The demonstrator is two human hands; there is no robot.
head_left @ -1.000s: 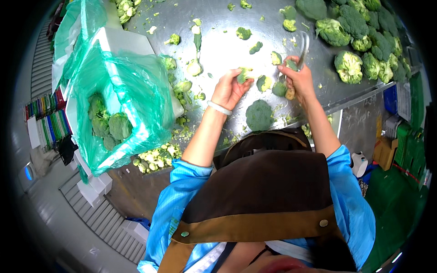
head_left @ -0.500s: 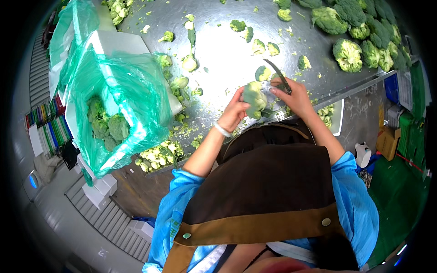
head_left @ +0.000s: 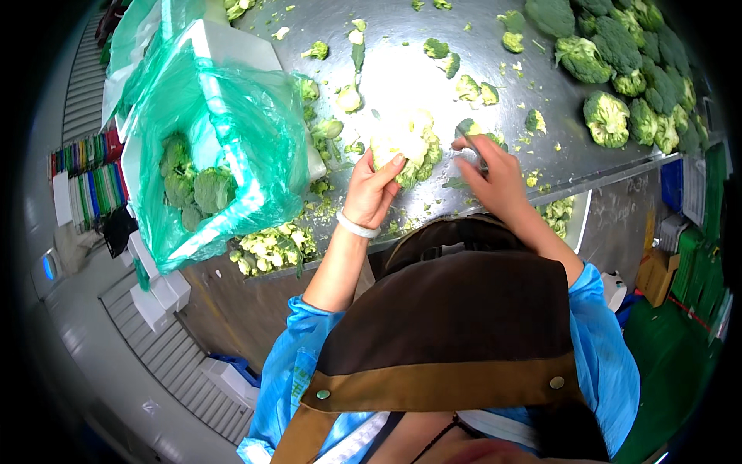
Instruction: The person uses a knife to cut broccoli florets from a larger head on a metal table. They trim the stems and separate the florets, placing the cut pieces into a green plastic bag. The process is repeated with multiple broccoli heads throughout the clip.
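Note:
My left hand (head_left: 369,187) is closed round a broccoli head (head_left: 421,153), thumb pressed on its pale, cut underside, which faces up. Just to the right, my right hand (head_left: 501,179) grips a knife (head_left: 472,148). Its dark blade is mostly hidden by the fingers and points away from me. A small gap separates the knife hand from the broccoli. Loose florets (head_left: 468,89) lie on the steel table (head_left: 510,77) beyond both hands, and one piece sits right behind the knife.
At the left stands a white box lined with a green plastic bag (head_left: 267,139), broccoli heads (head_left: 214,190) inside. Whole broccoli (head_left: 607,120) is heaped at the far right. Pale trimmings (head_left: 272,249) pile at the near left edge; a white tub (head_left: 581,220) holds more below the right edge.
The broccoli head has turned so its pale underside shows, and my left hand has moved left with it. The knife has tilted and shows less. The whole view has shifted slightly.

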